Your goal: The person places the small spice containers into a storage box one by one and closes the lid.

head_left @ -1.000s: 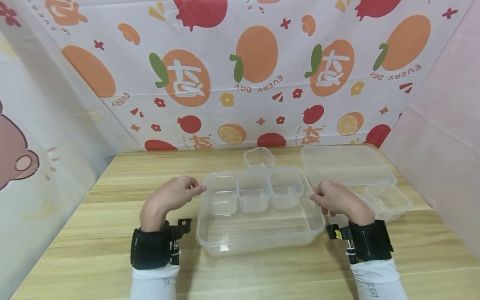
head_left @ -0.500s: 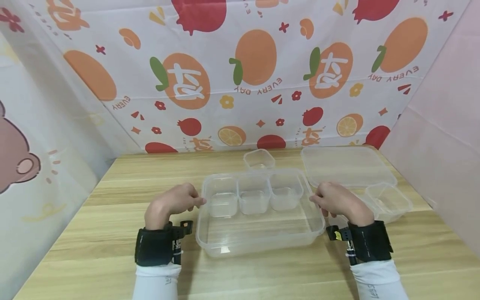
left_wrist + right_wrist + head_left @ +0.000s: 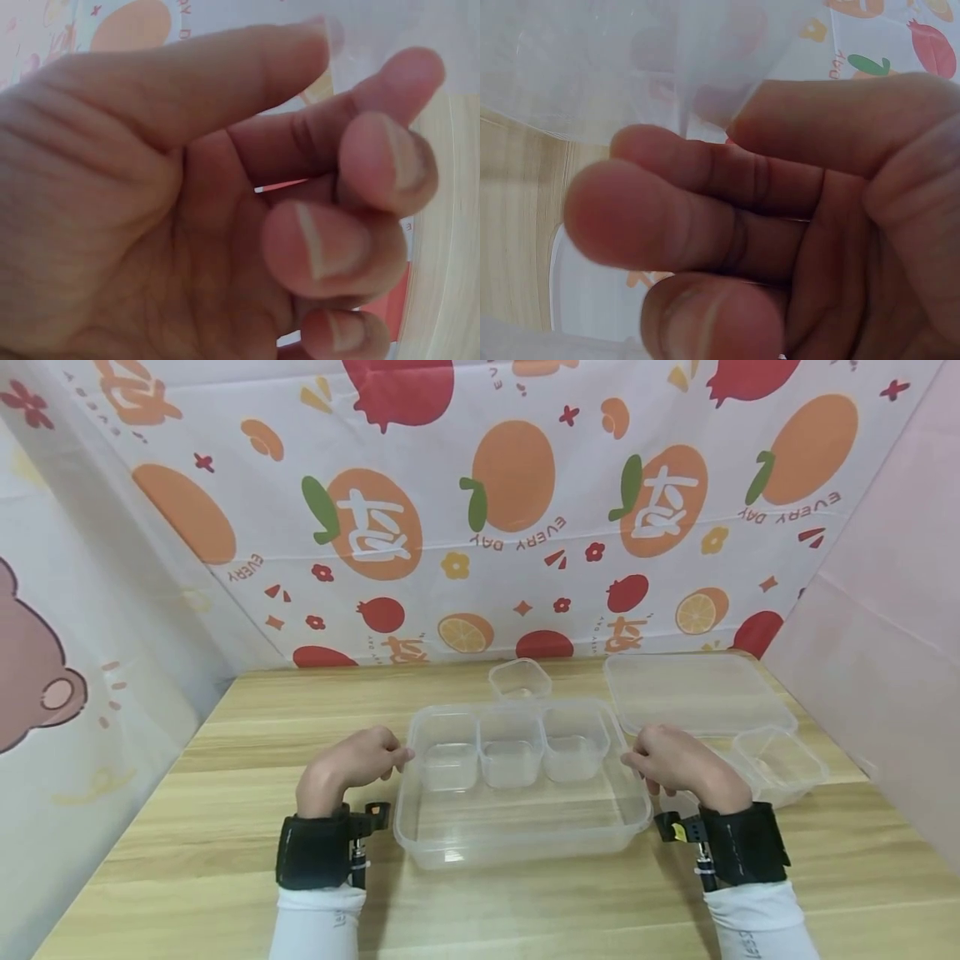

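Flanking the clear tray (image 3: 525, 827), left hand (image 3: 352, 768) and right hand (image 3: 678, 760) pinch its opposite side rims, fingers curled, steadying three inner cups (image 3: 512, 750).

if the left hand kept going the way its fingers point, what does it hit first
Probably the left rim of the large clear rectangular plastic tray: the left hand points right, fingertips at or just short of that rim. Whether they touch is unclear.

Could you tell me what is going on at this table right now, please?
A person has both hands at a large clear plastic tray on the wooden table: left hand at its left rim, right hand at its right rim. Three small clear cups sit along the tray's far side. A flat lid lies at back right.
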### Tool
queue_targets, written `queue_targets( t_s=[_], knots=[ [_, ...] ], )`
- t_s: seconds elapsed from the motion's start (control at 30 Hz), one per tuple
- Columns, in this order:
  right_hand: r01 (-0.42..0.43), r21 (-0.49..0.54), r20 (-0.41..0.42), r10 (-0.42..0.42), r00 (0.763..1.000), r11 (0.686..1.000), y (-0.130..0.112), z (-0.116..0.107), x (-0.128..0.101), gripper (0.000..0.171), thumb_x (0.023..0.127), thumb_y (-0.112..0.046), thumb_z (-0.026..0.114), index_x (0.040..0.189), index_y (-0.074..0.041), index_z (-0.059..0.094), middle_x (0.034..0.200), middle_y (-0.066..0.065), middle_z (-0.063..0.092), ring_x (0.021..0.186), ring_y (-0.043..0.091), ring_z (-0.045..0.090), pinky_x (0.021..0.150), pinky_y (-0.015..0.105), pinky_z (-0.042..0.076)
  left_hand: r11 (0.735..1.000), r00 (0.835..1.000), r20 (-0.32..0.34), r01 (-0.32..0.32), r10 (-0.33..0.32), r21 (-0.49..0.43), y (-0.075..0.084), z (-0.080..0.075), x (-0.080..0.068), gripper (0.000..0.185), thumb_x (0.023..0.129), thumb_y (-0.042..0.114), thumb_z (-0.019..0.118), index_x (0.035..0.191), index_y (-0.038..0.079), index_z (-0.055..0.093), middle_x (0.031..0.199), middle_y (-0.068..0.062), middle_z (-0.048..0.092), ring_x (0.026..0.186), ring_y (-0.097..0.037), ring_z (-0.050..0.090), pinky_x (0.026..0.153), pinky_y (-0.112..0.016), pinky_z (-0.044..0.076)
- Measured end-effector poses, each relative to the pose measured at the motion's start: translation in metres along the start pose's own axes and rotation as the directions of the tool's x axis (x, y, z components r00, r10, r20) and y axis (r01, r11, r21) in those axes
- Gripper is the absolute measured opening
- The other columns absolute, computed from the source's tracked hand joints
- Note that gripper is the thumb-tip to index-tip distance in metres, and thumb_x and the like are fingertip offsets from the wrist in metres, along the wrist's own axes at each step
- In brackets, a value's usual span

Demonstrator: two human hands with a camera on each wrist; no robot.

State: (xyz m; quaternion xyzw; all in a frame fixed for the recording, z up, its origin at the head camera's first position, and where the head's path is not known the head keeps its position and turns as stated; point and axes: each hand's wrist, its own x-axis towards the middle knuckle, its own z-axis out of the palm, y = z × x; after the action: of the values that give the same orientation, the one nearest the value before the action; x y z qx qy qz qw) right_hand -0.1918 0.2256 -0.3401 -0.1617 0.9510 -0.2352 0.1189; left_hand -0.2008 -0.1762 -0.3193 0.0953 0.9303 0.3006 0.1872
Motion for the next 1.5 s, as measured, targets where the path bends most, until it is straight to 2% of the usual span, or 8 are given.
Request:
queue_targets(
  t_s=[0.17, 0.33, 0.53, 0.93, 1.07, 1.23, 1.37, 1.5],
  knots=[
    [0.007, -0.001, -0.001, -0.007, 1.0, 1.0, -0.002, -0.001, -0.001, 0.034, 0.1, -0.01, 0.057, 0.067, -0.005, 0.06, 0.052, 0.0, 0.054, 0.042, 0.012, 0.045, 0.05, 0.03, 0.043, 0.999, 1.0, -0.004, -0.02, 0.02, -0.026, -0.002, 0.0, 0.0, 0.028, 0.105, 0.017, 0.054, 0.089, -0.001, 0.068, 0.068, -0.003, 0.047, 0.062, -0.018, 0.039, 0.06, -0.033, 0.033],
    [0.001, 0.008, 0.003, -0.001, 1.0, 1.0, -0.002, 0.0, -0.003, 0.034, 0.1, -0.01, 0.058, 0.066, -0.005, 0.059, 0.052, -0.001, 0.054, 0.041, 0.012, 0.044, 0.05, 0.03, 0.042, 0.996, 0.999, 0.021, -0.027, 0.029, -0.081, -0.006, 0.003, 0.003, 0.03, 0.105, 0.017, 0.054, 0.082, 0.002, 0.066, 0.063, -0.001, 0.044, 0.058, -0.017, 0.036, 0.059, -0.032, 0.03],
    [0.001, 0.003, -0.008, -0.001, 1.0, 1.0, -0.002, 0.0, -0.002, 0.034, 0.1, -0.011, 0.058, 0.066, -0.005, 0.059, 0.052, -0.001, 0.053, 0.042, 0.012, 0.044, 0.05, 0.03, 0.041, 0.995, 0.998, 0.016, -0.067, 0.068, -0.07, -0.008, 0.002, 0.003, 0.031, 0.106, 0.017, 0.05, 0.082, 0.002, 0.064, 0.064, -0.002, 0.045, 0.058, -0.018, 0.037, 0.058, -0.033, 0.03],
    [0.005, 0.007, -0.003, -0.005, 1.0, 1.0, -0.001, 0.001, -0.002, 0.034, 0.1, -0.01, 0.057, 0.067, -0.005, 0.058, 0.052, -0.001, 0.054, 0.043, 0.012, 0.045, 0.05, 0.03, 0.042, 0.998, 0.999, 0.001, -0.043, 0.043, -0.044, -0.006, 0.003, 0.004, 0.031, 0.107, 0.018, 0.05, 0.083, 0.002, 0.063, 0.067, -0.004, 0.046, 0.062, -0.019, 0.04, 0.06, -0.033, 0.032],
    [0.008, 0.027, -0.003, -0.008, 1.0, 1.0, 0.0, -0.004, -0.003, 0.032, 0.101, -0.014, 0.057, 0.071, -0.004, 0.063, 0.054, 0.0, 0.054, 0.043, 0.012, 0.046, 0.051, 0.031, 0.044, 0.998, 1.0, 0.004, -0.028, 0.029, -0.057, -0.006, 0.003, 0.004, 0.03, 0.107, 0.019, 0.05, 0.085, 0.002, 0.063, 0.068, -0.004, 0.047, 0.064, -0.02, 0.04, 0.061, -0.034, 0.032],
    [0.004, 0.068, -0.086, 0.002, 0.996, 0.998, 0.004, -0.019, -0.016, 0.027, 0.102, -0.02, 0.058, 0.085, -0.001, 0.069, 0.059, 0.0, 0.055, 0.05, 0.015, 0.05, 0.053, 0.033, 0.045, 0.997, 1.0, -0.002, -0.016, 0.016, -0.071, -0.005, 0.003, 0.003, 0.028, 0.107, 0.019, 0.05, 0.089, 0.001, 0.063, 0.072, -0.005, 0.049, 0.068, -0.021, 0.043, 0.063, -0.035, 0.035],
    [0.002, 0.053, -0.156, 0.007, 0.988, 0.999, 0.012, -0.031, -0.027, 0.025, 0.102, -0.018, 0.058, 0.087, -0.002, 0.069, 0.062, 0.0, 0.056, 0.053, 0.016, 0.051, 0.056, 0.034, 0.043, 0.998, 1.0, -0.004, -0.013, 0.013, -0.065, -0.005, 0.003, 0.003, 0.027, 0.107, 0.019, 0.05, 0.091, 0.0, 0.063, 0.075, -0.006, 0.05, 0.071, -0.022, 0.045, 0.065, -0.035, 0.037],
    [0.001, 0.036, -0.175, 0.006, 0.985, 0.999, 0.021, -0.036, -0.031, 0.023, 0.101, -0.014, 0.058, 0.084, -0.003, 0.069, 0.061, -0.002, 0.054, 0.051, 0.016, 0.05, 0.054, 0.032, 0.041, 0.998, 1.0, -0.002, -0.024, 0.024, -0.06, -0.005, 0.002, 0.004, 0.028, 0.106, 0.018, 0.05, 0.09, 0.0, 0.064, 0.073, -0.006, 0.05, 0.069, -0.022, 0.044, 0.064, -0.035, 0.036]
  ],
)
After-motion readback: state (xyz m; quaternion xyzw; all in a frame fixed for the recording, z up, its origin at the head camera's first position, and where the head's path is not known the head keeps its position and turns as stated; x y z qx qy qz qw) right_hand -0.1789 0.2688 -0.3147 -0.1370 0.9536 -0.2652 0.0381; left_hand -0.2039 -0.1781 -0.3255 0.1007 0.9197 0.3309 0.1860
